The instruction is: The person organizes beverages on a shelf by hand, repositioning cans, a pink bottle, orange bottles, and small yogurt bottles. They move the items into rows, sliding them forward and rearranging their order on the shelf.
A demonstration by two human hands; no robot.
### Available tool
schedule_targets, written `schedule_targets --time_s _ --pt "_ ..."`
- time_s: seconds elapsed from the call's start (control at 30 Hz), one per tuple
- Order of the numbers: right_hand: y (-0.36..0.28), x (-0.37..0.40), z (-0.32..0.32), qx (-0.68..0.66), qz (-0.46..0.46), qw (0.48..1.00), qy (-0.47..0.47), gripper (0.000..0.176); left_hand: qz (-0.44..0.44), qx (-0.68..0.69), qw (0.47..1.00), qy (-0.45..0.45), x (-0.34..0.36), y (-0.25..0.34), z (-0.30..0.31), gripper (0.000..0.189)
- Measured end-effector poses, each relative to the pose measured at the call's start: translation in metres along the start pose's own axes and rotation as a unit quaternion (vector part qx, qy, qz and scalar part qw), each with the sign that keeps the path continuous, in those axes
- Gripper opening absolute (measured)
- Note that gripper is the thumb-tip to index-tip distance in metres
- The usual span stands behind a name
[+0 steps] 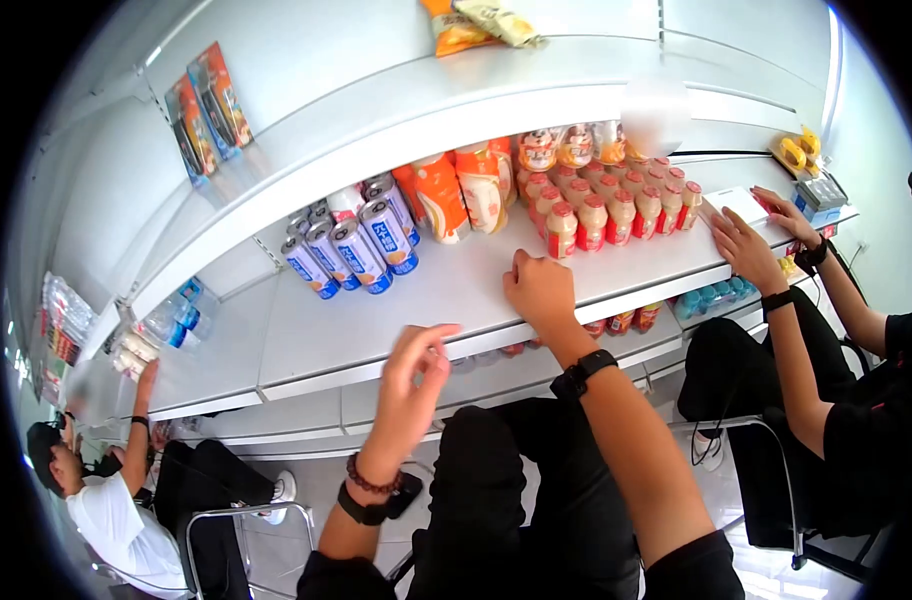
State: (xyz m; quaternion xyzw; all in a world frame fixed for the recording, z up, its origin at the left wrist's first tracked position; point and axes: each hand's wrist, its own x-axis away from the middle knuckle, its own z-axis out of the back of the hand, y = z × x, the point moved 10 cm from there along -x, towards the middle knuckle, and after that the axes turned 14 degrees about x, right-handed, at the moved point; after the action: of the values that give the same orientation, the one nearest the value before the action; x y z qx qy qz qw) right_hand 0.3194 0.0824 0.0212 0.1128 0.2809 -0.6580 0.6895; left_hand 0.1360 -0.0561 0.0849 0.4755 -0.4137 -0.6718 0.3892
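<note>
My left hand (pixel 416 375) is raised in front of the shelf edge. It is empty, its fingers loosely bent and apart, with a beaded bracelet and a dark band at the wrist. My right hand (pixel 542 290) is closed in a fist at the front of the white shelf (pixel 446 300), wearing a black watch (pixel 583 373). I see nothing in the fist, though its inner side is hidden. Just beyond it stand rows of small red-capped drink bottles (pixel 616 215). Blue-and-white cans (pixel 361 255) are grouped to the left, with large orange-and-white bottles (pixel 481 188) between.
Snack bags (pixel 481 25) and hanging packs (pixel 208 115) are on the upper shelf. At right, a person's hands (pixel 746 240) rest near a white card (pixel 738 205) and a grey box (pixel 821 195). Another person (pixel 126 510) sits at far left, reaching toward white bottles (pixel 134 352).
</note>
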Motion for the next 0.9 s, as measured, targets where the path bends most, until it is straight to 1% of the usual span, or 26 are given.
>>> schedule_targets --time_s 0.03,0.07,0.13,0.17,0.27,0.3,0.33,0.4,0.47,0.57,0.63,0.73,0.77,0.9 --pt "-0.001 0.002 -0.001 0.0 0.003 1.0 -0.001 0.02 -0.05 -0.14 0.989 0.029 0.0 -0.01 0.013 0.036" --pt "-0.001 0.0 0.001 0.0 0.006 1.0 0.0 0.021 -0.101 -0.276 0.954 0.058 0.002 -0.02 0.025 0.037" --pt "-0.004 0.002 0.006 0.0 0.013 1.0 -0.011 0.023 -0.073 -0.382 0.917 0.088 0.011 -0.066 0.062 0.043" --pt "-0.004 0.002 0.005 -0.006 0.015 1.0 -0.014 0.024 -0.058 -0.433 0.894 0.103 0.016 -0.082 0.071 0.045" --pt "-0.004 0.002 0.002 -0.014 0.032 0.999 -0.014 0.023 -0.086 -0.44 0.882 0.143 0.033 -0.093 0.065 0.056" --pt "-0.004 0.002 0.004 -0.012 0.036 0.999 -0.023 0.023 -0.084 -0.455 0.871 0.167 0.035 -0.094 0.057 0.063" --pt "-0.006 0.003 0.003 -0.011 0.041 0.999 -0.033 0.022 -0.087 -0.455 0.864 0.196 0.035 -0.094 0.051 0.064" --pt "-0.005 0.003 0.002 -0.034 0.035 0.999 -0.008 0.019 -0.089 -0.454 0.848 0.26 0.034 -0.096 0.046 0.066" --pt "-0.006 0.002 -0.004 -0.055 0.035 0.998 -0.001 0.017 -0.091 -0.473 0.834 0.27 0.035 -0.102 0.048 0.066" --pt "-0.004 0.002 -0.002 -0.074 0.04 0.996 -0.009 0.017 -0.083 -0.488 0.83 0.258 0.03 -0.108 0.049 0.066" --pt "-0.007 0.005 0.004 -0.076 0.069 0.995 -0.01 0.017 -0.081 -0.486 0.832 0.256 0.033 -0.106 0.047 0.065" --pt "-0.005 0.008 0.009 -0.139 0.087 0.986 -0.016 0.012 -0.079 -0.485 0.829 0.267 0.033 -0.111 0.051 0.064" --pt "-0.006 0.007 0.01 -0.128 0.079 0.989 -0.016 0.01 -0.088 -0.484 0.825 0.28 0.034 -0.113 0.052 0.067" --pt "-0.006 0.012 0.009 -0.13 0.081 0.988 -0.025 0.011 -0.091 -0.493 0.808 0.31 0.035 -0.122 0.05 0.064"
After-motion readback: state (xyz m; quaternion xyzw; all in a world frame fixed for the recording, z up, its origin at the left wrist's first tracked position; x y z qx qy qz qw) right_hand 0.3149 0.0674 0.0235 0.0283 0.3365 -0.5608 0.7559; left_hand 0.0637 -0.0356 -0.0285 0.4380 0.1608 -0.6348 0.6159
